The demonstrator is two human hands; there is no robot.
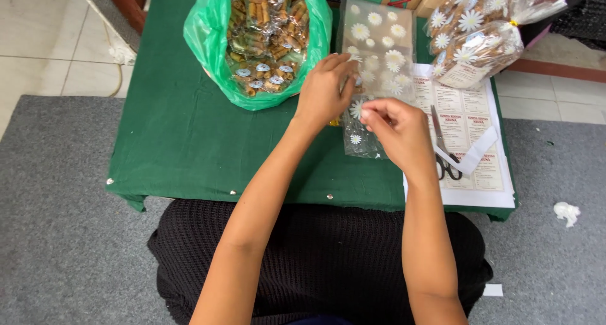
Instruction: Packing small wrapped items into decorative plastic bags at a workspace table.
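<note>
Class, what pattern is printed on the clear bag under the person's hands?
White daisies with yellow centres on the clear bag, seen in the head view.

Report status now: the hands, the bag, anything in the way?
Both hands, left and right, pinch a clear daisy-print bag. Bag flat on green table. Scissors beside right hand.

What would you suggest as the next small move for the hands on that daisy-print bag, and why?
Probably part the mouth of the daisy-print bag: both the left hand and right hand pinch it, it lies flat and looks empty, and the snacks sit in the green bag nearby.
</note>
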